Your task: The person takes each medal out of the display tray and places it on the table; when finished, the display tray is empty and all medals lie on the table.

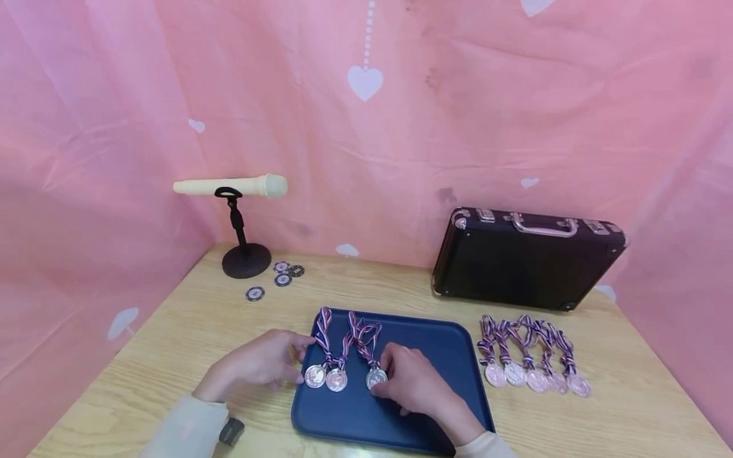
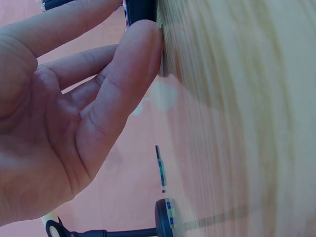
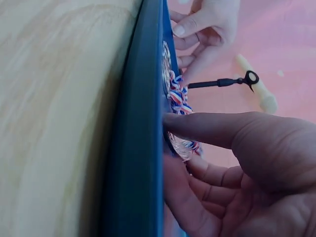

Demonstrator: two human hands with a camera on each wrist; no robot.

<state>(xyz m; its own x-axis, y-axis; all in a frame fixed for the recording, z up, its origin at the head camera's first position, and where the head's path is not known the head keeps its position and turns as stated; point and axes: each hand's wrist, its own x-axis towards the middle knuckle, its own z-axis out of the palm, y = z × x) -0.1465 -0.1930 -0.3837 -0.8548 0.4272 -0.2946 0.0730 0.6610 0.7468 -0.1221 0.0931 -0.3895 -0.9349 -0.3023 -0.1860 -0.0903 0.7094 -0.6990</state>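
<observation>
A dark blue tray (image 1: 441,337) lies on the wooden table and bears three medals with striped red, white and blue ribbons. My right hand (image 1: 415,381) pinches the rightmost silver-looking medal (image 1: 376,378) between thumb and fingers, low over the tray. Its ribbon stretches up toward the tray's far edge. Just left of it lie two more medals, a middle one (image 1: 336,380) and a left one (image 1: 315,376). My left hand (image 1: 269,357) is at the tray's left rim, fingers loosely bent; in the left wrist view its thumb (image 2: 136,64) touches the rim.
Several ribboned medals (image 1: 537,380) lie in a row right of the tray. Behind them stands a black briefcase (image 1: 515,261). At the back left, a cream microphone (image 1: 229,186) rests on a black stand (image 1: 246,261), beside several poker chips (image 1: 283,280). A pink curtain (image 1: 366,159) hangs behind.
</observation>
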